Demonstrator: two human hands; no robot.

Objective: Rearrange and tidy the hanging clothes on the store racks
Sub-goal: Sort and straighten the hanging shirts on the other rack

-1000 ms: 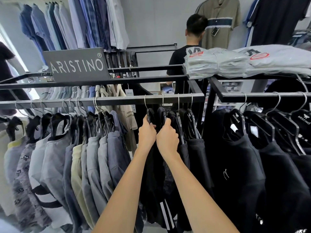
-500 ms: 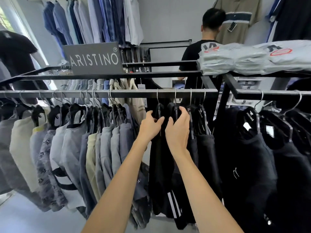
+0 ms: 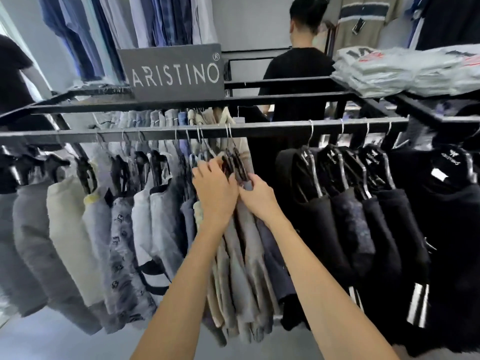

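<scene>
Grey and beige garments (image 3: 241, 255) hang bunched at the middle of the front rail (image 3: 272, 128), their black hangers (image 3: 235, 163) crowded together and tilted; a wide gap separates them from the black tops (image 3: 345, 209) spaced along the right end. Left hand (image 3: 215, 193) lies over the bunch with fingers (image 3: 207, 166) curled onto the hanger necks; right hand (image 3: 257, 197) pinches the outermost hanger from the right side. Frame is blurred, so the exact hanger each hand holds cannot be told. Step in hand, as judged: spreading this cluster toward the gap. To do it well: grip at the hanger neck, not the cloth; slide one hook at a time along the rail; keep hooks facing one way; match the even spacing of the pale tops (image 3: 78, 229) further left. Risk: tangled hooks lifting off the rail if several are dragged together.
</scene>
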